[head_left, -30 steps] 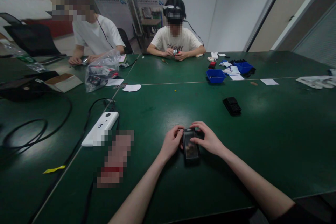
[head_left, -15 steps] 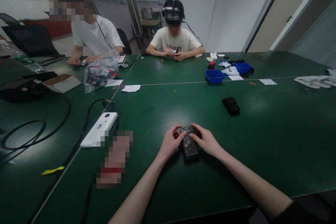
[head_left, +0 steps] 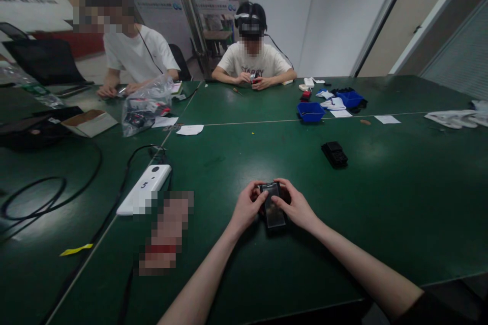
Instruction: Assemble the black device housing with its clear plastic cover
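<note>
Between both hands, low over the green table (head_left: pixel 229 162), is a flat dark rectangular case (head_left: pixel 275 213) with a glossy, see-through-looking top. My left hand (head_left: pixel 248 204) grips its left side, thumb laid on the top face and fingers curled round the edge. On the opposite side, my right hand (head_left: pixel 294 204) holds it the same way, its thumb reaching over the top. The fingers under the case are hidden. Farther off to the right lies a small black folded-looking object (head_left: pixel 334 154), touched by neither hand.
On my left lie a white power bank-like block (head_left: pixel 147 188) marked 5, a blurred-out item (head_left: pixel 168 228) and black cables (head_left: pixel 34 208). A clear plastic bag (head_left: pixel 147 106) stands beyond. Blue trays (head_left: pixel 310 111) sit at the far right. Two people (head_left: pixel 251 68) sit across the table.
My right thumb has shifted slightly left and down over the case's top. The case tilts a little differently and its top reflects differently. My left hand keeps its grip.
</note>
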The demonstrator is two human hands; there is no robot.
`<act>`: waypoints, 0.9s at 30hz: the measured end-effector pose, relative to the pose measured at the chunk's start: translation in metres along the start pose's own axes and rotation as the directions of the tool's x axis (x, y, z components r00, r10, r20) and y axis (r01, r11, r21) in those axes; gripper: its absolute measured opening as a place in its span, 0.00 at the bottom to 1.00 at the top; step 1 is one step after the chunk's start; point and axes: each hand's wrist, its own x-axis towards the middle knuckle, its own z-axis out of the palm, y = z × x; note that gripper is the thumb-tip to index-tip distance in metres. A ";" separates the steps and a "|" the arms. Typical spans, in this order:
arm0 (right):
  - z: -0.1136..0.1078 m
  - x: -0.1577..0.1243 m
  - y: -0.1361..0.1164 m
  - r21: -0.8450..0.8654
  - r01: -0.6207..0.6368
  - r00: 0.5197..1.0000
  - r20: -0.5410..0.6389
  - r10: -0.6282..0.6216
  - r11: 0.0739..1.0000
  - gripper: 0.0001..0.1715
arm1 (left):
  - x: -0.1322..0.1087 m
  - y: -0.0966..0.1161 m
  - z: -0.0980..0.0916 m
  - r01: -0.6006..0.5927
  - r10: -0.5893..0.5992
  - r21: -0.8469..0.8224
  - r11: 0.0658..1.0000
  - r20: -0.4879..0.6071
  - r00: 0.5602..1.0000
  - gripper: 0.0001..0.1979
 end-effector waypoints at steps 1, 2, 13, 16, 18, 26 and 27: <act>0.000 0.000 0.000 -0.010 -0.004 1.000 0.005 0.004 1.000 0.24 | 0.000 0.000 0.000 -0.004 0.004 0.001 1.000 0.003 1.000 0.15; -0.001 0.000 0.000 -0.024 -0.006 1.000 0.009 0.006 1.000 0.24 | 0.000 0.000 -0.001 -0.008 0.008 0.005 1.000 0.004 1.000 0.15; -0.010 0.003 0.001 -0.344 0.142 0.990 0.028 -0.141 0.928 0.23 | 0.001 -0.001 -0.001 0.006 -0.006 -0.005 1.000 0.019 1.000 0.15; -0.014 0.005 0.000 -0.372 0.172 0.985 0.049 -0.166 0.912 0.21 | 0.002 -0.004 -0.001 0.052 -0.050 -0.045 0.998 0.051 0.997 0.15; -0.015 0.006 -0.001 -0.353 0.175 0.984 0.079 -0.158 0.919 0.20 | 0.002 -0.007 -0.001 0.070 -0.066 -0.065 0.995 0.067 0.996 0.14; -0.015 0.005 -0.006 -0.287 0.187 0.981 0.103 -0.164 0.940 0.17 | 0.002 -0.005 -0.001 0.093 -0.085 -0.089 0.992 0.087 0.993 0.13; -0.014 0.005 -0.006 -0.275 0.184 0.982 0.101 -0.162 0.944 0.16 | 0.002 -0.005 -0.001 0.094 -0.086 -0.090 0.991 0.089 0.992 0.13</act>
